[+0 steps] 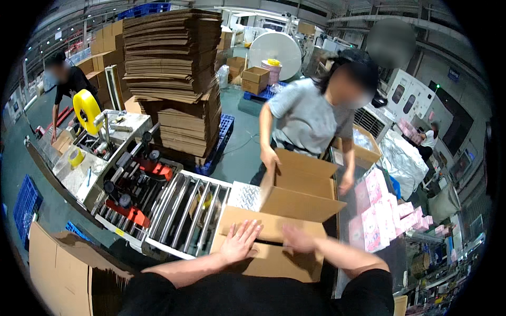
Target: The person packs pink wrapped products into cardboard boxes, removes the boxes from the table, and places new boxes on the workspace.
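A cardboard box (284,263) lies in front of me with its top flaps folded inward and a dark gap between them. My left hand (241,242) rests flat on its left side, fingers spread. Over the right side is my right hand (299,240), a little blurred, with its fingers stretched out and nothing in them. Just beyond stands a second cardboard box (303,197) with raised flaps. A co-worker in a grey shirt (303,108) has one hand at that box's left edge, the other hand lower at its right.
To the left runs a roller conveyor (187,210) with a taping machine (139,179). Flat cardboard sheets (171,58) are stacked high behind it. Pink-and-white packs (369,210) line the table on the right. An open carton (60,268) stands at lower left.
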Demonstrator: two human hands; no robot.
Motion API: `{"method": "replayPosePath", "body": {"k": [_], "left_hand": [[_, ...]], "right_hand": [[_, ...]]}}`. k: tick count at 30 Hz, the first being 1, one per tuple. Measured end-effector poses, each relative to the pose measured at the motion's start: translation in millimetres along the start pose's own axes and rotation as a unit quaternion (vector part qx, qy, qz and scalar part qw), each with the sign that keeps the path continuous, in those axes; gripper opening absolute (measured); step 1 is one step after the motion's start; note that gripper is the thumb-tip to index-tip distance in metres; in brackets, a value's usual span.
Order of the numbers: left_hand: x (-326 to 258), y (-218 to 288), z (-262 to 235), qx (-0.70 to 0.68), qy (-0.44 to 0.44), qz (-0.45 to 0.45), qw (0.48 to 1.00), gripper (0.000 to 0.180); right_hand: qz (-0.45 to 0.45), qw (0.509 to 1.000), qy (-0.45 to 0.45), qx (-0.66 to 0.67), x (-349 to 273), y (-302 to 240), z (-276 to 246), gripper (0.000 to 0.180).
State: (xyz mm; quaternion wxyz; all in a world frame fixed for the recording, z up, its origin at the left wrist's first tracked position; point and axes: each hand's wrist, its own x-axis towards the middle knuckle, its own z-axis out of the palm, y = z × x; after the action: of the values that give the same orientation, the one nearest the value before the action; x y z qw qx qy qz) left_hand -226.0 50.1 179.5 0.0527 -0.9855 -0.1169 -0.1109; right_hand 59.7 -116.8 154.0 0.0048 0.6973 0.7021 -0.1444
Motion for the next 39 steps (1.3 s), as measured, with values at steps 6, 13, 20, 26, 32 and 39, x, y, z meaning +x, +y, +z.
{"method": "replayPosePath", "body": {"k": [6,13,20,26,32,39], "left_hand": [[-73.7,-129.5,50.1,-0.150,-0.053,-0.139,0.977,0.088],[-140.0,-290.7,89.4,-0.676,-0.199,-0.447,0.551,0.091],[-140.7,-268.2,77.6,-0.755,-0.277,-0.393,0.445,0.101],[-76.7,-160.9,19.8,-0.651,-0.191,-0.318,0.663,0.095],[-130.3,-209.2,91.5,-0.593,-0.191,-0.403,0.671,0.046],[-203.7,-255.3,169.9,-0.463,-0.155,-0.389,0.781,0.091]], "right_hand": [[0.135,0.933,0.323,0.084,15.9,-36.4,-57.1,0.069],[0.301,0.596,0.118,0.736,11.0,-61.6,100.0,0.054],[0.062,0.648,0.119,0.750,21.3,-138.7,-147.1,0.052],[0.100,0.751,-0.140,0.638,133.8,-230.7,-51.6,0.037],[0.270,0.931,-0.245,0.011,52.9,-98.1,-87.5,0.085],[0.329,0.910,-0.107,0.229,-87.2,-1.5,107.0,0.117]]}}
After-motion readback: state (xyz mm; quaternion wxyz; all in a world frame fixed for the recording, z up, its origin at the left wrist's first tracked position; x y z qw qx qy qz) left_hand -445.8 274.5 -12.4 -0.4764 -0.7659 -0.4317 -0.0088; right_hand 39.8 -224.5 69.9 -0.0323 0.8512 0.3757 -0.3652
